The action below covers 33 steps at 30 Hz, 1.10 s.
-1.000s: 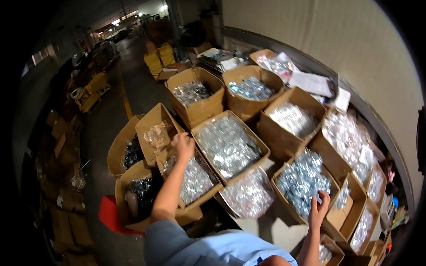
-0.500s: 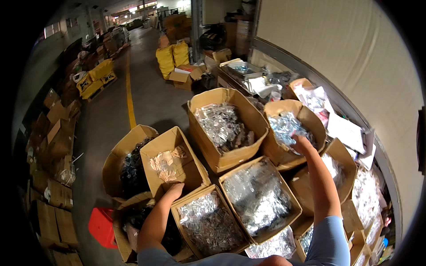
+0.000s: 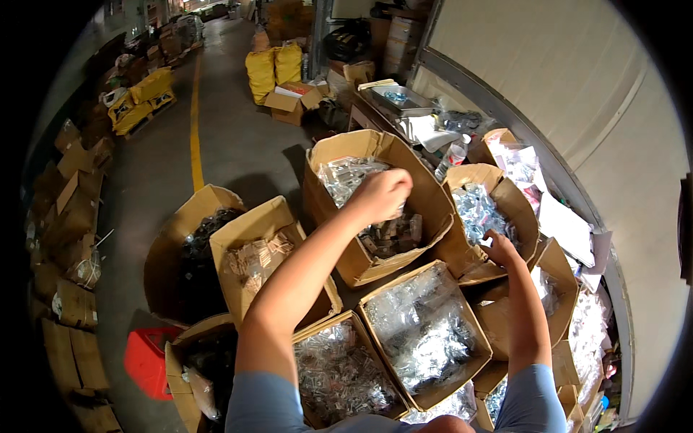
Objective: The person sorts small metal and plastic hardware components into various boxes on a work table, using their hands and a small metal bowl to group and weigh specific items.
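1. Clear packets (image 3: 338,175), at the left hand's (image 3: 384,193) ten o'clock in a cardboard box (image 3: 424,189): probably light, soft, slippery; best pinched by an edge.
2. Left grip: curled above that box; whether it holds anything, I cannot tell.
3. Bluish packets (image 3: 473,208), at the right hand's (image 3: 501,249) eleven o'clock: likely similar, crinkly.
4. Right grip: fingers bent; pinching unclear.

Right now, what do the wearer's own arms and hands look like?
The left sleeve and right sleeve are short and light blue, leaving the lower arms uncovered. The left hand and right hand are ungloved; no watch, bracelet or cable shows.
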Motion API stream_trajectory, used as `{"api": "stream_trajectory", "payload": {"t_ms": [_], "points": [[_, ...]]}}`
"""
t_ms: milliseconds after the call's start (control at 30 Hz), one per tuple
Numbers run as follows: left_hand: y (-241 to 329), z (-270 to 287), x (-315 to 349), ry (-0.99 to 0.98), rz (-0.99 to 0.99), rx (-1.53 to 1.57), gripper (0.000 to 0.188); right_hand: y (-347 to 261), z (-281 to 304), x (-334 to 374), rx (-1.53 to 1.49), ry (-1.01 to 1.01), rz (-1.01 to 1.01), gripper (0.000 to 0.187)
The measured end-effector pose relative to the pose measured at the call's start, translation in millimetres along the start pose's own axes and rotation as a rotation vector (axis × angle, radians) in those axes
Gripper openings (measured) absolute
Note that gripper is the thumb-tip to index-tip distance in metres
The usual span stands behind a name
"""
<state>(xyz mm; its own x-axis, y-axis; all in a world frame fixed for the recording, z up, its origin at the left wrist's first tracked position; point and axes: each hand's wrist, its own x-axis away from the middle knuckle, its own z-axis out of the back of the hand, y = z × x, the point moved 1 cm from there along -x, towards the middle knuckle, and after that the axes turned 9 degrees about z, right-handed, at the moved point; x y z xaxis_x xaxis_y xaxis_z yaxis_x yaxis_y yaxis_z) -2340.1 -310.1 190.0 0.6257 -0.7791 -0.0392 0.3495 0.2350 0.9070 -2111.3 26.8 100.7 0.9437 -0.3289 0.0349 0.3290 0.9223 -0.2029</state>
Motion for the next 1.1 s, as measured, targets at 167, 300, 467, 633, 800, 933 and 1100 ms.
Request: {"api": "stream_trajectory", "payload": {"t_ms": [167,300,467,633,800,933,1100], "points": [[-24,-79,-79,-0.348,-0.073,-1.041,0.041,17,-1,16,-0.056,-0.265,0.007,0.038],[-47,-132,-92,-0.609,0.102,-1.294,0.033,15,1,22,-0.121,-0.123,0.013,0.037],[-55,-124,-91,-0.313,-0.089,-1.15,0.023,-9,25,38,-0.607,0.52,-0.053,0.024],[-18,-83,-68,0.064,-0.212,-0.702,0.01,-43,56,83,-1.672,0.674,-0.184,0.027],[12,-72,-38,0.32,-0.24,-0.24,0.013,-70,38,209,-2.344,0.657,-0.109,0.028],[30,-81,40,0.264,-0.442,0.197,0.016,-113,-23,347,-2.574,0.527,-0.169,0.032],[66,-124,138,0.054,-0.415,0.235,0.007,-125,-84,530,-2.161,0.833,-0.635,0.014]]}}
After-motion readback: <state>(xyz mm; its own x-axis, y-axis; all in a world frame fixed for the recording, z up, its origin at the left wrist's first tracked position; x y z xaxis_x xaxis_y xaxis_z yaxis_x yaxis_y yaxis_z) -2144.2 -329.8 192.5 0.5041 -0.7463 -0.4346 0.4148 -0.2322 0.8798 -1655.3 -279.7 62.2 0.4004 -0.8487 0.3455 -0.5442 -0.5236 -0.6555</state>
